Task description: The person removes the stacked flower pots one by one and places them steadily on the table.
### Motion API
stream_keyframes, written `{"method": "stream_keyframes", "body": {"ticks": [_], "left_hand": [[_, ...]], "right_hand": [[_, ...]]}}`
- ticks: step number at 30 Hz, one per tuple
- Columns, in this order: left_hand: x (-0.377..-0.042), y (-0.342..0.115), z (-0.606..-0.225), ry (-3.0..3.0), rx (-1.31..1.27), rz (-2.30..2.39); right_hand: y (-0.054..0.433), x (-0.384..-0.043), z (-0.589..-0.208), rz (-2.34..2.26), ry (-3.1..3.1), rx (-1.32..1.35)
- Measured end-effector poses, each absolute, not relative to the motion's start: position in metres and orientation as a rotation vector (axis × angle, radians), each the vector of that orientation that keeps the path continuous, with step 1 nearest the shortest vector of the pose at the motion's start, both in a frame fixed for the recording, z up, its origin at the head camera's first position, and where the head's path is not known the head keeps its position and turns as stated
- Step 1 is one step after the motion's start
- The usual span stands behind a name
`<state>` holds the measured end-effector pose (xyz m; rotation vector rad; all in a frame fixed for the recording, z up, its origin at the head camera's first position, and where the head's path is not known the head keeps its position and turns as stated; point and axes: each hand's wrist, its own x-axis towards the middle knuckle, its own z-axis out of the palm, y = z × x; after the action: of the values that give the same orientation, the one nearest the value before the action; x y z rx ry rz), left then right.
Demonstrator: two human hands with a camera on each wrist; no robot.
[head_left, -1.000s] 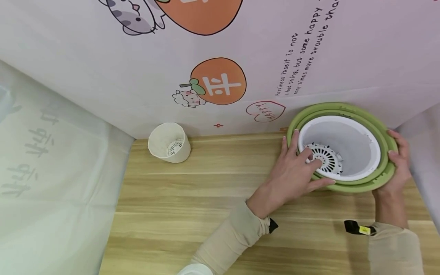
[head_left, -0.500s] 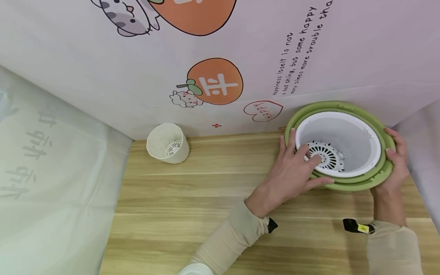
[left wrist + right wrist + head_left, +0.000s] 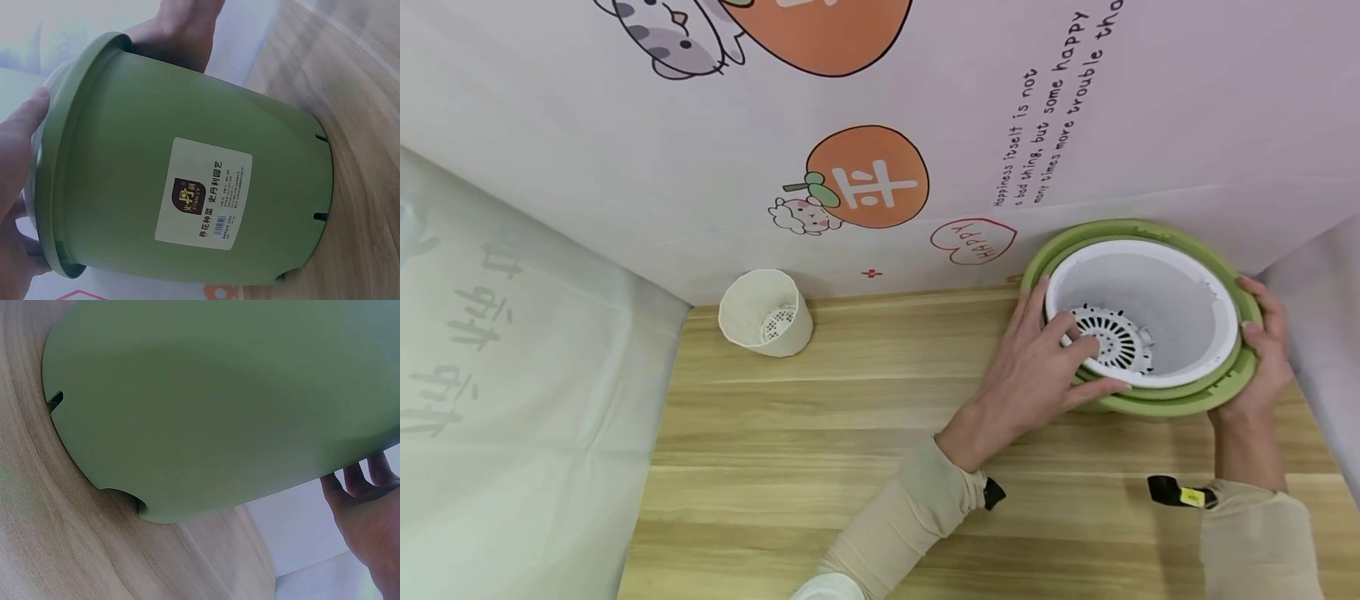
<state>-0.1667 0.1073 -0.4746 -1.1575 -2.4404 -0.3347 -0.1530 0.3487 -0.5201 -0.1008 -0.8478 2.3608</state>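
A large green flowerpot (image 3: 125,156) stands upright on the table near the right corner, a label on its side. Nested in it is a white flowerpot (image 3: 1180,308) with a slotted bottom, and green rings surround its rim. My left hand (image 3: 1030,375) grips the white pot's near-left rim; two fingers bend over inside and the thumb lies along the outside. My right hand (image 3: 1262,358) holds the green pot by its right rim, fingers behind and thumb over the edge. Part of the right hand is hidden by the pot.
A small white pot (image 3: 760,312) with a perforated bottom stands at the back left against the printed wall sheet (image 3: 700,167). The wooden table (image 3: 850,433) runs between it and the green pot. Pale side sheets border the table left and right.
The white pot has shifted slightly up and to the right inside the green pot, with my left fingers on its rim. The whole view has drifted a little; the right hand keeps its hold.
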Motion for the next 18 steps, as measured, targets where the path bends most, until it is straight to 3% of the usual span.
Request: {"method": "stream_keyframes", "body": {"ticks": [18], "left_hand": [[-0.1678, 0.1068, -0.4644, -2.234, -1.115, -0.659]], "right_hand": [[0.3476, -0.1536, -0.5158, 2.455, -0.532, -0.041]]}}
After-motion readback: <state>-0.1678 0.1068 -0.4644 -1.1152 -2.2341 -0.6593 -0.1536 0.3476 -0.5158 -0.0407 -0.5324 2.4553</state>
